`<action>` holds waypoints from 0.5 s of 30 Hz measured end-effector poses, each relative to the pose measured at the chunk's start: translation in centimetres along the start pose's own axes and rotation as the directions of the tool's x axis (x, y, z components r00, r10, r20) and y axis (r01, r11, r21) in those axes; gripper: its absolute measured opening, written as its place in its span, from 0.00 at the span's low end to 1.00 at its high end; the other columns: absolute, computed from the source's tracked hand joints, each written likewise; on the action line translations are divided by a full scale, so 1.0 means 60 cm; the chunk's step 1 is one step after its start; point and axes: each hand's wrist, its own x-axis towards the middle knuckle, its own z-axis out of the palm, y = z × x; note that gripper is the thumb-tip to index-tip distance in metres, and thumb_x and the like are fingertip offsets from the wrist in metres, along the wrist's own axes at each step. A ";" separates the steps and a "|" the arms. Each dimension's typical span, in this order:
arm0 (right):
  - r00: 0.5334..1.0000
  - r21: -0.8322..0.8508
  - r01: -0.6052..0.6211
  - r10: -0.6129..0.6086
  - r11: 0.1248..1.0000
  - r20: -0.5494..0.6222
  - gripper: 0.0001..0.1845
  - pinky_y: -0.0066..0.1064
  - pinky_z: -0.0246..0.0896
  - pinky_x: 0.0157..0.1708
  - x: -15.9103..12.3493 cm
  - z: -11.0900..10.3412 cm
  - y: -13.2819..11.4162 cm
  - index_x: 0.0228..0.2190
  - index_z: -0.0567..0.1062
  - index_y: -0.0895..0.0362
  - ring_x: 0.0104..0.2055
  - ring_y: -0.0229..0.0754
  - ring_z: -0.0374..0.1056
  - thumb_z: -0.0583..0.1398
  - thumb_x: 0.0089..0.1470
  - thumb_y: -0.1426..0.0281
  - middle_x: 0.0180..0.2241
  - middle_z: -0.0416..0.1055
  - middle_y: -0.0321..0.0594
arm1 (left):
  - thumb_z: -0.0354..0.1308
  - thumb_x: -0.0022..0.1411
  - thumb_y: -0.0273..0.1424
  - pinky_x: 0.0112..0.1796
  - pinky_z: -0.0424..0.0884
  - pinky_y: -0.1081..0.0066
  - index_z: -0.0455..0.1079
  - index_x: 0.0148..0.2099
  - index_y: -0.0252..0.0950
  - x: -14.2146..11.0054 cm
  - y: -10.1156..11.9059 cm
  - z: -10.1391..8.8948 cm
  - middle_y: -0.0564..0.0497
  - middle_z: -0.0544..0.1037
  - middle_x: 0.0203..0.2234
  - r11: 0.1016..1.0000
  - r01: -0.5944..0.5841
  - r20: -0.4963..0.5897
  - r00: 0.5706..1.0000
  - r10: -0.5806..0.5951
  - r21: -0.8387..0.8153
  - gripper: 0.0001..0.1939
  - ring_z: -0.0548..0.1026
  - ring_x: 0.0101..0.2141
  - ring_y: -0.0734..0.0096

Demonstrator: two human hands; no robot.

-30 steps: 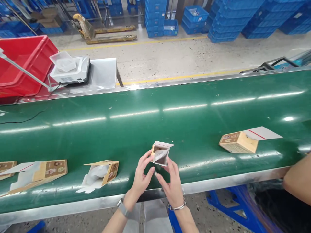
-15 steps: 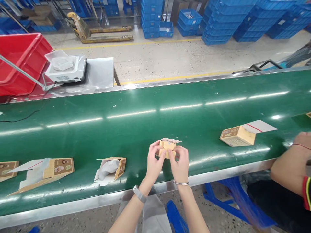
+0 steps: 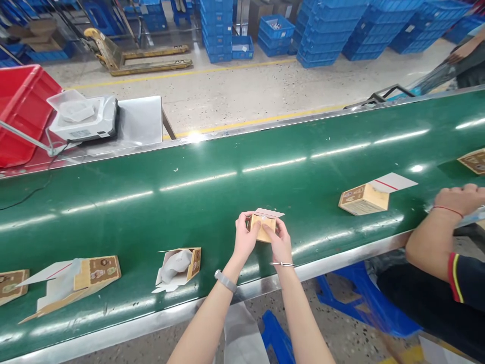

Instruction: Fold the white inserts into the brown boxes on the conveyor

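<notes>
Between my two hands is a small cardboard box (image 3: 264, 233), its yellowish front panel facing me and a white flap standing out at its far edge. My left hand (image 3: 245, 236) wraps the box's left side, thumb pressed on the front panel. On the right side my right hand (image 3: 279, 239) grips it the same way, its thumb close to the other. To the left lies an open box (image 3: 195, 263) with a pale plastic-like bag (image 3: 176, 265) inside. Farther left sits another open box (image 3: 99, 273) with its flaps spread.
All these boxes rest on a green conveyor belt (image 3: 212, 202) with a metal edge. A partly open box (image 3: 364, 199) lies to the right, near a co-worker's hand (image 3: 454, 200). Beyond the belt stand a white scale (image 3: 87, 119), a red bin (image 3: 22, 111) and stacked blue crates (image 3: 329, 30).
The front flaps of the box in my hands have been folded in, and my thumbs now press on the front. Boxes on the left have shifted rightward in view; the co-worker's arm has come further in.
</notes>
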 end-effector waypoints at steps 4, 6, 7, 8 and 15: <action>0.998 -0.070 0.049 -0.052 0.996 -0.046 0.27 0.37 0.69 0.39 0.007 -0.006 0.002 0.43 0.75 0.55 0.39 0.47 0.72 0.66 0.43 0.54 0.38 0.77 0.42 | 0.58 0.60 0.23 0.54 0.69 0.61 0.69 0.47 0.40 0.003 0.006 0.012 0.48 0.72 0.43 0.997 -0.044 -0.031 0.998 0.046 0.068 0.13 0.69 0.49 0.63; 0.994 -0.106 0.073 -0.081 0.992 -0.071 0.28 0.38 0.69 0.40 0.008 -0.009 0.003 0.46 0.75 0.55 0.41 0.48 0.72 0.64 0.46 0.52 0.41 0.77 0.44 | 0.58 0.61 0.26 0.54 0.69 0.61 0.69 0.47 0.40 0.009 0.005 0.019 0.47 0.73 0.43 0.997 -0.064 -0.005 0.998 0.064 0.053 0.11 0.69 0.51 0.62; 0.993 -0.123 0.082 -0.092 0.989 -0.080 0.29 0.38 0.69 0.41 0.009 -0.012 0.002 0.48 0.75 0.55 0.43 0.49 0.72 0.64 0.48 0.51 0.43 0.77 0.46 | 0.59 0.62 0.28 0.53 0.70 0.61 0.70 0.47 0.40 0.013 0.005 0.023 0.46 0.73 0.44 0.997 -0.068 0.015 0.998 0.068 0.039 0.10 0.70 0.52 0.61; 0.991 -0.134 0.087 -0.099 0.987 -0.085 0.30 0.39 0.69 0.42 0.009 -0.015 0.001 0.49 0.74 0.55 0.45 0.50 0.72 0.63 0.50 0.50 0.45 0.77 0.47 | 0.60 0.63 0.30 0.53 0.70 0.60 0.70 0.49 0.40 0.015 0.007 0.028 0.45 0.73 0.46 0.997 -0.069 0.035 0.997 0.068 0.025 0.11 0.70 0.53 0.60; 0.869 -0.429 0.351 -0.461 0.832 -0.183 0.32 0.50 0.64 0.55 -0.047 -0.062 -0.044 0.60 0.67 0.59 0.60 0.55 0.65 0.57 0.61 0.54 0.60 0.66 0.57 | 0.61 0.64 0.30 0.60 0.67 0.56 0.57 0.68 0.44 -0.110 0.048 -0.029 0.43 0.68 0.63 0.931 -0.351 0.123 0.933 0.339 0.103 0.33 0.67 0.63 0.56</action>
